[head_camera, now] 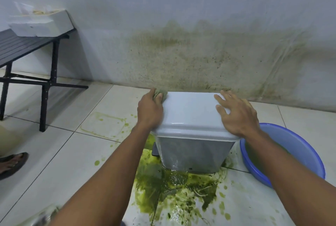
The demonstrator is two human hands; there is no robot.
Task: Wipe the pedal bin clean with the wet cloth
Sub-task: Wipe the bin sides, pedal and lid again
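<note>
A white pedal bin [190,116] with its lid down stands on the tiled floor near the stained wall. My left hand [150,110] lies on the lid's left edge and grips a greenish wet cloth [159,92] against the far left corner; most of the cloth is hidden under the fingers. On the lid's right side rests my right hand [236,113], flat with its fingers spread. A dark pedal [155,150] sticks out at the bin's lower left.
Green slime [174,185] is spread over the floor in front of the bin. A blue basin [283,153] of murky water sits at the right. A black bench [27,58] with white foam boxes [41,23] stands at the left. A sandalled foot [12,164] shows at the left edge.
</note>
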